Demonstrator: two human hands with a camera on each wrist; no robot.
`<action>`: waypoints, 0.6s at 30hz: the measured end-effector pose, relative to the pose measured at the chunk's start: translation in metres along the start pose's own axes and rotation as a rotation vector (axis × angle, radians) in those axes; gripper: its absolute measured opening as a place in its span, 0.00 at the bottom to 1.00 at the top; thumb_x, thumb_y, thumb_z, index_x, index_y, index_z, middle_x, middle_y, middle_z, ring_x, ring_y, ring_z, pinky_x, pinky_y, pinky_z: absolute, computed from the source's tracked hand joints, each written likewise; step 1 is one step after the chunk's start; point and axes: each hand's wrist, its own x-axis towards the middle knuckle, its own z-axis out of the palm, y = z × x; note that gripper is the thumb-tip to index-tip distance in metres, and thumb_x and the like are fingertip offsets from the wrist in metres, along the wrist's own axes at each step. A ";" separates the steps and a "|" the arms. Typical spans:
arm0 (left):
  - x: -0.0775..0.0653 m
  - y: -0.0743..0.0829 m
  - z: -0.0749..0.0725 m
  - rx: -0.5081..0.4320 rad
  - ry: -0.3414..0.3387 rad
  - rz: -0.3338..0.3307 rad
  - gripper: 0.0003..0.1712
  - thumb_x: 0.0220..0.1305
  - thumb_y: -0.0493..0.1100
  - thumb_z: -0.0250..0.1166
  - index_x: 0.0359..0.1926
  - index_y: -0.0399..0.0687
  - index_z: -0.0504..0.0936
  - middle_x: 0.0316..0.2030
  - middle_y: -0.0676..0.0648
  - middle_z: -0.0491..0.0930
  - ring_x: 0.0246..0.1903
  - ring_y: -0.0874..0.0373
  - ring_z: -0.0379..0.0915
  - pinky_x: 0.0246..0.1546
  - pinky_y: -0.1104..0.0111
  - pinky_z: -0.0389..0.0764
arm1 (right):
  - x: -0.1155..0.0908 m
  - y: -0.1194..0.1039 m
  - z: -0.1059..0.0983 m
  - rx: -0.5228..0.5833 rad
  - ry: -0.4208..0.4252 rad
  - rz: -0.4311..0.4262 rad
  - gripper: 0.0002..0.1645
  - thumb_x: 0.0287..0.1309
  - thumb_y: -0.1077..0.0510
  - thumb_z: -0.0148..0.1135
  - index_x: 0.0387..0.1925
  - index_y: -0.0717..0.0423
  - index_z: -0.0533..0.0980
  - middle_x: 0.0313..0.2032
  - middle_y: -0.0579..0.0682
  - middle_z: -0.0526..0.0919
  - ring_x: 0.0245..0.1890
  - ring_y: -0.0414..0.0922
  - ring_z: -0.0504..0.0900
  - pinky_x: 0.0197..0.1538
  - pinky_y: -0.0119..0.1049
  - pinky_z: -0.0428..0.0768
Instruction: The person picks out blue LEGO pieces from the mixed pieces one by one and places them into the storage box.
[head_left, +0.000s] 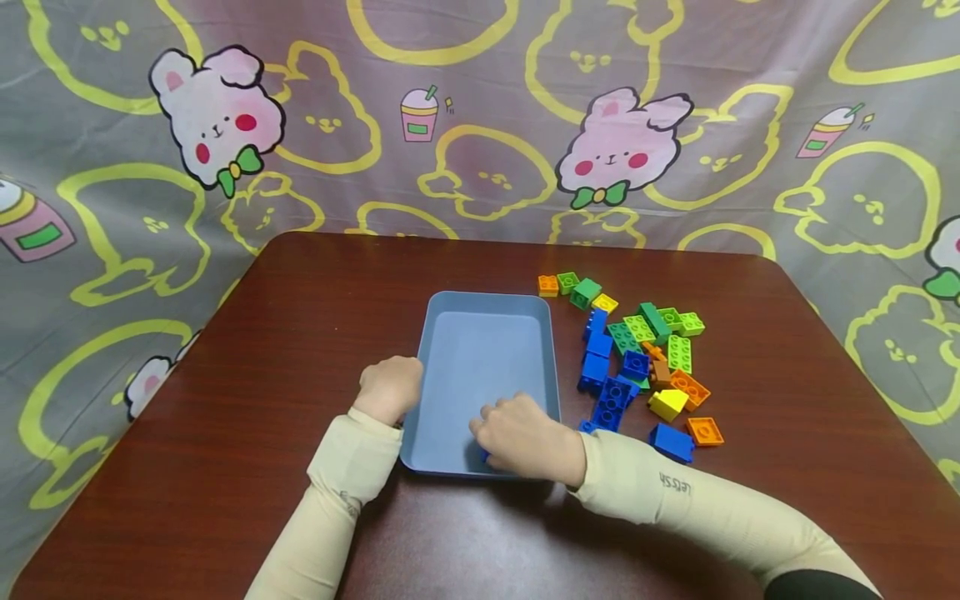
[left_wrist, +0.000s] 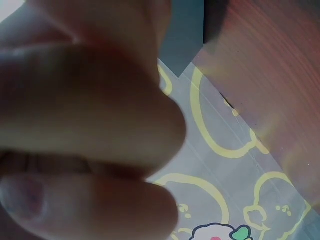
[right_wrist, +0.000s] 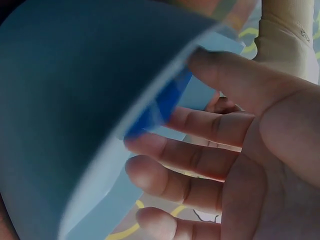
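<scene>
A shallow blue-grey tray (head_left: pixel 487 358) lies on the table in front of me. At its left rim my left hand (head_left: pixel 390 389) grips the edge with curled fingers; its close-up fingers (left_wrist: pixel 90 120) hide the contact. My right hand (head_left: pixel 525 437) is over the tray's near right corner, knuckles up. Between its thumb and fingertips it pinches a blue toy brick (right_wrist: pixel 162 107), low inside the near wall. From above, only a sliver of this brick (head_left: pixel 486 456) shows under the hand.
Right of the tray lies a loose spread of toy bricks: blue bricks (head_left: pixel 595 371), green bricks (head_left: pixel 624 337), orange bricks (head_left: pixel 705 432) and a yellow brick (head_left: pixel 667 404). Behind the brown table (head_left: pixel 337 292) hangs a patterned cloth (head_left: pixel 480 108).
</scene>
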 end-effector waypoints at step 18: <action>-0.001 0.000 -0.002 -0.008 -0.012 -0.004 0.14 0.61 0.34 0.49 0.21 0.42 0.77 0.16 0.45 0.73 0.17 0.53 0.71 0.21 0.57 0.72 | 0.003 0.000 0.004 0.036 -0.006 0.000 0.12 0.43 0.49 0.67 0.21 0.50 0.74 0.16 0.44 0.71 0.15 0.39 0.70 0.13 0.30 0.65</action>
